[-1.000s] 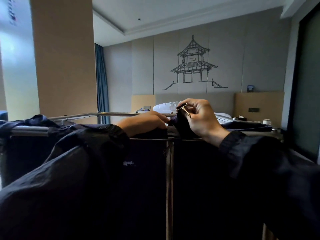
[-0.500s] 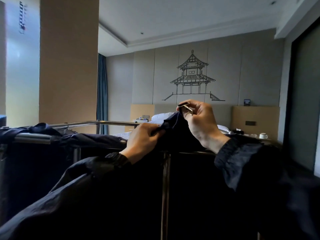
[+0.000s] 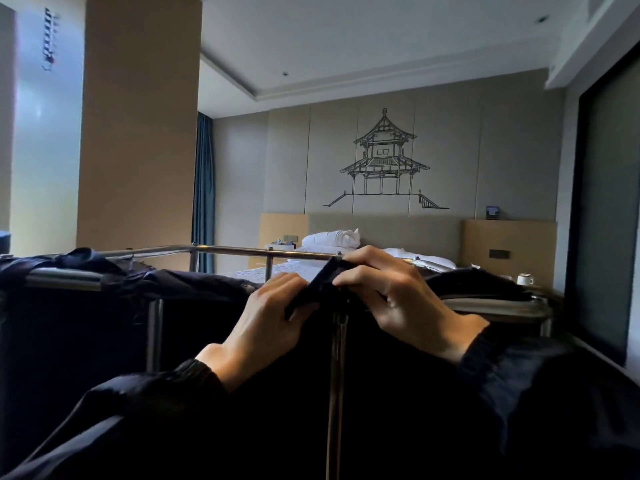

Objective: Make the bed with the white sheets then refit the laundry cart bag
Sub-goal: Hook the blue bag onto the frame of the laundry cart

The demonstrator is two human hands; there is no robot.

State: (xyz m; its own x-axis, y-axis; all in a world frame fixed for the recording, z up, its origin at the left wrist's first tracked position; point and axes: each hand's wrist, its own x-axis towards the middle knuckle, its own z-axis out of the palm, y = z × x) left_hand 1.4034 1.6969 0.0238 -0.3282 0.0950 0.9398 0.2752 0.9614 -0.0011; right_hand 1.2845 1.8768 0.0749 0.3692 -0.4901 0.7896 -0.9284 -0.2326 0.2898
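Lowered since before, both hands now at cart rail (image 3: 491,304); left hand (image 3: 266,317) and right hand (image 3: 398,299) pinch bag strap (image 3: 317,289), probably fastening; next, cinch it around frame

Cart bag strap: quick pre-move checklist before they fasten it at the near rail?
1. Both hands on the strap: ok. The left hand and right hand pinch the dark strap between them.
2. Strap sits above the centre post of the cart frame: ok.
3. Metal clip or buckle at the strap end in view: cannot tell, fingers cover it.
4. Bag draped over the left rail: ok, cloth lies bunched over the bar.
5. Bag fitted over the right rail: cannot tell; bare metal shows below the cloth.
6. Bed made with white linen: cannot tell, mostly hidden behind the cart.
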